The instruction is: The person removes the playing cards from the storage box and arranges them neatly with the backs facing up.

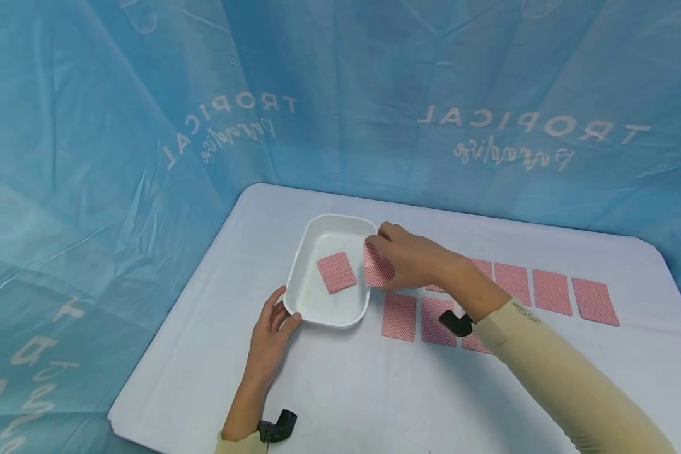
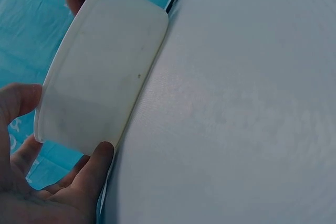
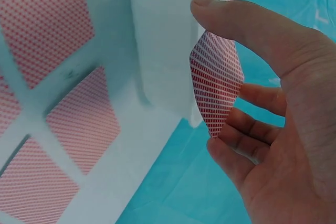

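Observation:
A white plastic tray with rounded corners stands on the table, and one red-patterned playing card lies face down inside it. My left hand holds the tray's near left corner; in the left wrist view its thumb touches the rim and its fingers reach round the side wall. Over the tray's right rim, my right hand grips another playing card between thumb and fingers. That card looks bent in the right wrist view, bowed between the thumb and the fingers of the right hand.
Several more red-backed cards lie face down in two rows to the right of the tray, among them a near-row card and the far-right one. My right forearm crosses above them. A blue printed curtain hangs behind the white table.

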`<state>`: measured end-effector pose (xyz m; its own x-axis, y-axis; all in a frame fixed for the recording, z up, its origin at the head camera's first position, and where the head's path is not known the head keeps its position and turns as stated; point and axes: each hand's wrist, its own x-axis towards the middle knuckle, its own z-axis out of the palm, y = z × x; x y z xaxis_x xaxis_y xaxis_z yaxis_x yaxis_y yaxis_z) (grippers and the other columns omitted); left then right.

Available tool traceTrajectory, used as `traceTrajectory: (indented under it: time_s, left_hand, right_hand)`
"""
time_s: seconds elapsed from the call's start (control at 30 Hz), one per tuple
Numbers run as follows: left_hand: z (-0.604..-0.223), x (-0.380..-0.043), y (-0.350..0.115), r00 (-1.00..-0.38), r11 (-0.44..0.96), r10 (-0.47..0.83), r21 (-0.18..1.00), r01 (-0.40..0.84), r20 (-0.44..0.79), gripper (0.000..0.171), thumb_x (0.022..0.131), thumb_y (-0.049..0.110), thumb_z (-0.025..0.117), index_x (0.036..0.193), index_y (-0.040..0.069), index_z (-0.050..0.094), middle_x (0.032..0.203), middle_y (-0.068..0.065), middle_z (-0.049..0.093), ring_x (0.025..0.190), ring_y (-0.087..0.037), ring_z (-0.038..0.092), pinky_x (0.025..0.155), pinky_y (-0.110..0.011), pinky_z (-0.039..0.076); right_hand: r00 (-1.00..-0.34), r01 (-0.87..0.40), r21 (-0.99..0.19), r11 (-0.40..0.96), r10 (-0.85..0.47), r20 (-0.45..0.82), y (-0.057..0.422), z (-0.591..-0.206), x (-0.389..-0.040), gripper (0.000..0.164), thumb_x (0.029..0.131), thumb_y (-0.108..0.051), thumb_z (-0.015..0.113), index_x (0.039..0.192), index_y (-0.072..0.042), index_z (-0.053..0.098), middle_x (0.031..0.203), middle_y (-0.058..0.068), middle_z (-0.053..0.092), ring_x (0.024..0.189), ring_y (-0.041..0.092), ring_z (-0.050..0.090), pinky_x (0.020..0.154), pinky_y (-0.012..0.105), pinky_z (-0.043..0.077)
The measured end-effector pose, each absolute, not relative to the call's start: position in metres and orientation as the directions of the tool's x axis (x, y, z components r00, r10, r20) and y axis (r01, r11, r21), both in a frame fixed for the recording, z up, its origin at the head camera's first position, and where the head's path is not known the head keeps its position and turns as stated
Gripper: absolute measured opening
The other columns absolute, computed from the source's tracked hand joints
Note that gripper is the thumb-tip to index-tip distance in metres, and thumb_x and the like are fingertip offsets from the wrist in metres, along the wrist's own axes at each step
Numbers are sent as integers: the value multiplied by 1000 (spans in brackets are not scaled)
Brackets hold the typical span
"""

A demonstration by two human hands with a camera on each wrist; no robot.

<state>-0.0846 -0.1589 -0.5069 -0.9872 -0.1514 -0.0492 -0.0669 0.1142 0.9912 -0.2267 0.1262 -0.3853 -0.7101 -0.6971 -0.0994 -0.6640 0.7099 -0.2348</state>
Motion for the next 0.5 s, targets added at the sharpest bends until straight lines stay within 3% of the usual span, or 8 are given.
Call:
traceTrajectory:
  time_s: [0.33, 0.5]
  left_hand:
    - [-505, -85, -158, -988, 100, -147, 993, -66, -51, 60, 92, 27, 68, 144, 34, 39, 136, -3, 51, 124, -13, 49, 95, -22, 43]
    - [-504, -86, -158, -986, 109, -156, 992, -70, -52, 60, 92, 23, 67, 145, 31, 39, 136, -2, 51, 124, -13, 50, 94, -22, 44]
  right_hand:
    - [-714, -660, -250, 709, -695, -84, 155, -395, -219, 87, 68, -40, 86, 141, -20, 43, 114, -5, 38, 90, 11, 41, 63, 25, 45]
    - [-729, -640, -243, 729, -676, -110, 166, -393, -217, 86, 69, -48, 83, 140, -20, 44, 114, -5, 39, 92, 10, 41, 65, 25, 45]
